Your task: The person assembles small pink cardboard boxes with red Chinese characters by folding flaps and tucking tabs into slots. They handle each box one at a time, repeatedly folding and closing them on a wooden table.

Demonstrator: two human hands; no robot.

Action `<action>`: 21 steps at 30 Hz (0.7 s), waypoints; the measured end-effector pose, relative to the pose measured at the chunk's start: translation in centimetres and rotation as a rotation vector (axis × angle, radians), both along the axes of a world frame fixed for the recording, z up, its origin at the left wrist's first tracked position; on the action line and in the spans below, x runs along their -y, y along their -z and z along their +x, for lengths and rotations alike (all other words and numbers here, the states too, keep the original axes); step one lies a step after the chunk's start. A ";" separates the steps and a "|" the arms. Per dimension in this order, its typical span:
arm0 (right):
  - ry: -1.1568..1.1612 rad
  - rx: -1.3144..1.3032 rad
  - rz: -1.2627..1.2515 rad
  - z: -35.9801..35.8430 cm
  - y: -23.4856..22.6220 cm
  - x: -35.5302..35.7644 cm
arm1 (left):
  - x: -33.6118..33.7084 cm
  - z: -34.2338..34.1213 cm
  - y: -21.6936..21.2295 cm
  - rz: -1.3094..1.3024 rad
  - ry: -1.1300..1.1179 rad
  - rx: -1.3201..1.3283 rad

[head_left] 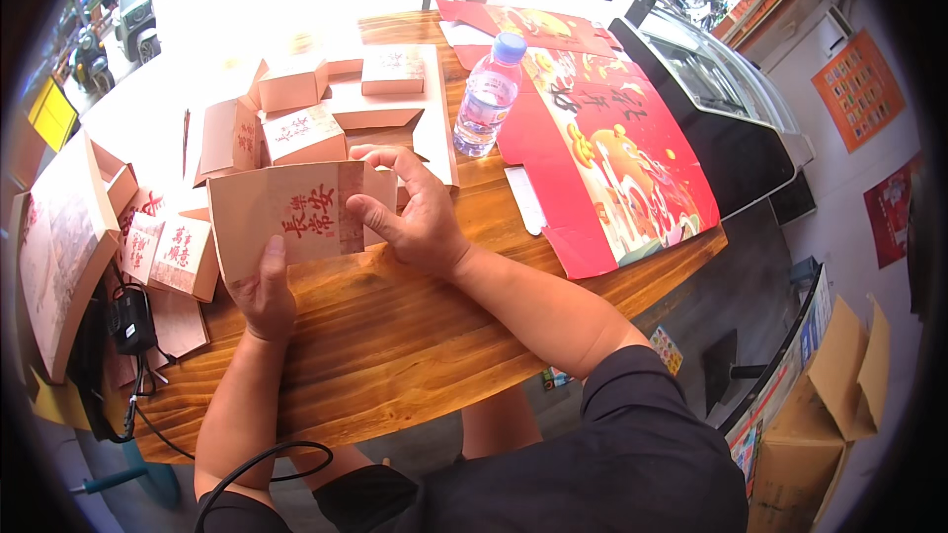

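A beige, flattened paper box [259, 205] with red characters printed on it is held up over the table's near side. My left hand [265, 294] grips its lower left edge, thumb lying on the front face. Around its right end is my right hand [427, 212], with the thumb on the front and the fingers behind. Just beyond the box sit several folded beige gift boxes, among them a small one [304, 135] and an open one [229, 138]. Another small box [184, 257] stands to the left of my left hand.
A water bottle [489, 99] stands upright right of the boxes. Flat red printed cardboard [642, 163] covers the wooden table's [434, 355] right side. At the left are a large beige box [69, 247] and a black adapter [131, 319] with cables. An open brown carton [810, 434] stands at lower right.
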State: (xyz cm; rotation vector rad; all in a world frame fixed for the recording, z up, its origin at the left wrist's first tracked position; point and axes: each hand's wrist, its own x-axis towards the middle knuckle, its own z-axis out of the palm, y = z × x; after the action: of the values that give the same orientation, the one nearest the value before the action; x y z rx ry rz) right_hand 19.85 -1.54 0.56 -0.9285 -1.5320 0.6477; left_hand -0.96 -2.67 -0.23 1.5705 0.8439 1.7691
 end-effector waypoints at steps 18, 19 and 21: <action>-0.038 -0.286 -0.033 -0.7 -0.1 0.2 | -1.2 0.6 -0.6 -0.026 0.080 0.088; -0.014 -0.271 -0.013 -0.7 -0.2 0.2 | -1.2 0.8 -0.8 -0.044 0.071 0.127; 0.002 -0.265 -0.005 -0.7 0.1 0.0 | -1.3 0.8 -0.9 -0.078 0.051 0.139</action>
State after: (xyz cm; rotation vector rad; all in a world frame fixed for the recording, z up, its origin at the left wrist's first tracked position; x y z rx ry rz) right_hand 19.18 -1.52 0.44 -0.8125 -1.2936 0.7418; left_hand -0.20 -1.41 0.65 1.3898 0.7899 1.7649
